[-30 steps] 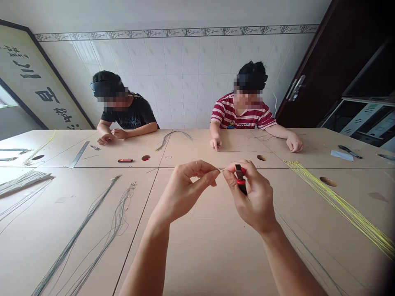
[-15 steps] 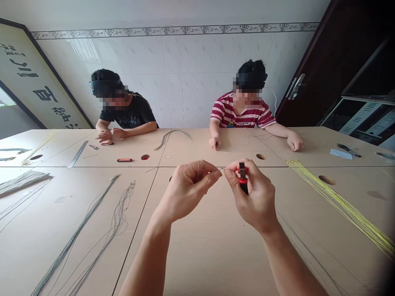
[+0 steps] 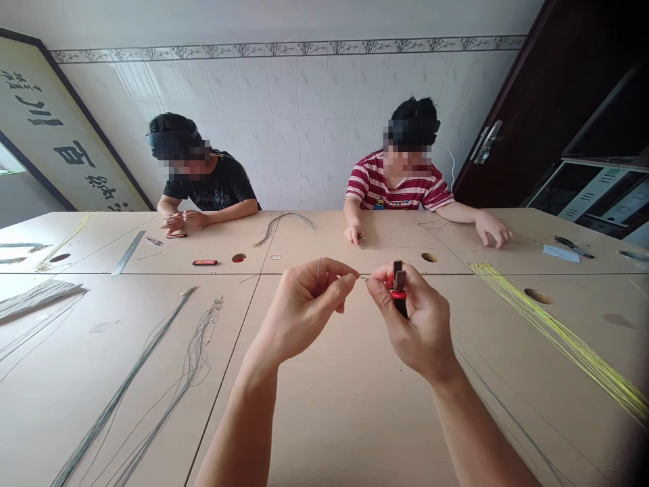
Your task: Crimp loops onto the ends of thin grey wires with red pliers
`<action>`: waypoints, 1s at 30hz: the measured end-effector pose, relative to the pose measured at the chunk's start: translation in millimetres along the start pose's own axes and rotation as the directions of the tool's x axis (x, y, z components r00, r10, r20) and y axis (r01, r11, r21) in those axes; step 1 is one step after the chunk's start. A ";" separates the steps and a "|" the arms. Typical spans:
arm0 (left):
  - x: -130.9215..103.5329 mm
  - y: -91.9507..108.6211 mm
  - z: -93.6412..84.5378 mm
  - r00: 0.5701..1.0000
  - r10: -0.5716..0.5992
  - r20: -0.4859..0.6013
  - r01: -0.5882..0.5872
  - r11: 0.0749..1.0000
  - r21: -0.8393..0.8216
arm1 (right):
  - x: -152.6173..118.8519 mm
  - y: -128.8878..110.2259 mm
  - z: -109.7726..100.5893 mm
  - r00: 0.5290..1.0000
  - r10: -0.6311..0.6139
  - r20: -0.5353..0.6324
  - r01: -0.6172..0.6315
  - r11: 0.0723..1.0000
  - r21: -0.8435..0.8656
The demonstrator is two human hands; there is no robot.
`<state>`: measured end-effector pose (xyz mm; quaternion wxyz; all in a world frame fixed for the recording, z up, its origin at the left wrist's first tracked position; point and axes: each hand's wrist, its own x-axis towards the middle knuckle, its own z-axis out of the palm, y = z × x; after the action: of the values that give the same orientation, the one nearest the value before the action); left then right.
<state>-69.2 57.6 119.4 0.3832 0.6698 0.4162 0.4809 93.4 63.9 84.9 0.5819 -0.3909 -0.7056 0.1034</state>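
My left hand [image 3: 314,308] is closed, thumb and forefinger pinching a thin cord [image 3: 318,274] that loops up over the fingers. Opposite it, my right hand [image 3: 418,325] keeps red-and-black pliers [image 3: 399,291] in its palm, jaws pointing up. Its thumb and fingertip also pinch a tiny metal piece, too small to name, close to the left fingertips. On the table to the left lie a bundle of grey cords [image 3: 145,358] with metal ends and a looser grey bundle [image 3: 195,358]. Yellow cords [image 3: 552,335] stretch along the right side.
Two co-workers sit across the table [image 3: 355,419], one in a black shirt [image 3: 215,182], one in a striped shirt [image 3: 372,179]. A ruler [image 3: 128,253], a red-and-black box cutter [image 3: 205,262] and dark pliers [image 3: 572,246] lie on the far half. Round holes [image 3: 537,295] pierce the tabletop.
My left hand has shifted slightly left, and its fingertips are a little farther from the right ones. The pliers' jaws have turned and look more spread. The striped-shirt co-worker's hand has moved right.
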 end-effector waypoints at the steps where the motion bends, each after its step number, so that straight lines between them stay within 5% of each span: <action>1: -0.2 0.6 -0.6 1.000 0.000 0.005 0.000 1.000 0.005 | 0.1 -0.5 0.0 1.000 0.007 0.006 -0.007 1.000 0.003; 9: -0.1 2.2 -3.8 0.999 -0.045 0.010 0.045 0.999 -0.029 | 0.4 -2.1 -0.3 0.998 0.043 0.045 -0.044 0.999 0.017; 15: 0.0 1.3 -8.3 0.986 -0.088 0.145 0.075 0.993 0.091 | 0.0 -1.0 -5.1 0.998 0.049 0.038 -0.052 0.995 0.090; 22: 7.8 -11.8 -10.2 0.852 -0.208 0.481 0.214 0.976 0.042 | 1.9 -1.2 -8.0 0.998 0.056 0.018 -0.057 0.995 0.085; 30: 14.4 -23.8 -22.5 0.815 -0.078 0.575 0.132 0.990 -0.051 | 5.0 0.5 -11.4 0.997 0.064 -0.031 -0.061 0.992 0.107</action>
<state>-92.6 82.0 107.8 0.5455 0.7413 0.2969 0.2543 103.8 64.0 91.7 0.6103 -0.3831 -0.6765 0.1521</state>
